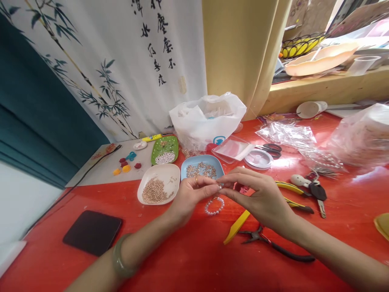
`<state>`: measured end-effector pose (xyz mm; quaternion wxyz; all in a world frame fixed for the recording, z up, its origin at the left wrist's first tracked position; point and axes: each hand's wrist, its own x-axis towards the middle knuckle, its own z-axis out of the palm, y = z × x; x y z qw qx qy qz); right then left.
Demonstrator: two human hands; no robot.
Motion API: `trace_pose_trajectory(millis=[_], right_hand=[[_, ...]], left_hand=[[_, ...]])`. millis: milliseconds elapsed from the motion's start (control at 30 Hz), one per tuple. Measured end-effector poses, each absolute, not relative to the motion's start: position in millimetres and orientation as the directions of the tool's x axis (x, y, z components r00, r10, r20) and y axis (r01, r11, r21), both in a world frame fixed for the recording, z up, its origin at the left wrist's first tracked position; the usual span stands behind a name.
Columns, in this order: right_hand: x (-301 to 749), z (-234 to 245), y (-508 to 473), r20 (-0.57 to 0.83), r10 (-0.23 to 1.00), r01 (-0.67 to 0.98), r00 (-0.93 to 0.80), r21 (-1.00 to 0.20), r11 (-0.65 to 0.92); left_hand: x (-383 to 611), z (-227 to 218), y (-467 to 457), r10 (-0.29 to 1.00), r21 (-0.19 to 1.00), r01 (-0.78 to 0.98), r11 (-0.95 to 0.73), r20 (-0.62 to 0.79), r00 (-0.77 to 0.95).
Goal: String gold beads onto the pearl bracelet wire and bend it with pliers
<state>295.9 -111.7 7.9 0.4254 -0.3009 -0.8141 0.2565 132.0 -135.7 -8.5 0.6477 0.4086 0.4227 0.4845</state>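
where left hand (189, 199) meets right hand (267, 198), a bracelet (207, 208) shows below.

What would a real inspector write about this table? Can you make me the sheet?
Surface: red table, shiny.
Beadwork: bead ring just below the fingertips; can't tell if it hangs or lies. Beads fill part of the cream tray; more in the blue tray and green tray.
Clutter: dark pliers, scissors, keys, spool, white bag.
Hands: left hand and right hand pinch a small piece together.
Cables: black cable at the table's left.
Surroundings: bamboo curtain, teal curtain, window ledge.
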Motion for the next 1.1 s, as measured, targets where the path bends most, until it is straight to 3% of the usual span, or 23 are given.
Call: trace_pose_trajectory(millis=[300, 533, 700, 867, 967, 1100], right_hand=[[299.9, 6.7, -107.2, 0.565, 0.646, 0.228, -0.513, -0.636, 0.737], [308.4, 3.8, -99.6, 0.544, 0.514, 0.249, -0.663, -0.487, 0.837], [311.4, 5.8, -99.5, 0.497, 0.499, 0.319, -0.710, -0.404, 0.857], [310.4, 4.6, -102.8, 0.495, 0.456, 0.414, -0.739, -0.201, 0.888], [310.2, 7.1, -102.8, 0.447, 0.474, 0.462, -0.759, -0.142, 0.875], [314.5, 19.5, -100.1, 0.403, 0.574, 0.565, -0.712, -0.157, 0.810]], left_hand=[[132.8, -8.0, -137.6, 0.965, 0.951, -0.239, 0.196, -0.144, 0.220], [137.2, -6.3, -137.2, 0.972, 0.960, -0.175, 0.217, -0.196, 0.134], [136.7, -8.4, -137.3, 0.968, 0.969, -0.107, 0.224, -0.208, 0.138], [136.8, -8.9, -135.7, 0.974, 0.974, -0.087, 0.211, -0.202, 0.098], [135.9, -8.5, -133.2, 0.970, 0.963, -0.117, 0.244, -0.241, 0.040], [132.4, -9.4, -130.2, 0.958, 0.931, -0.232, 0.282, -0.287, 0.010]])
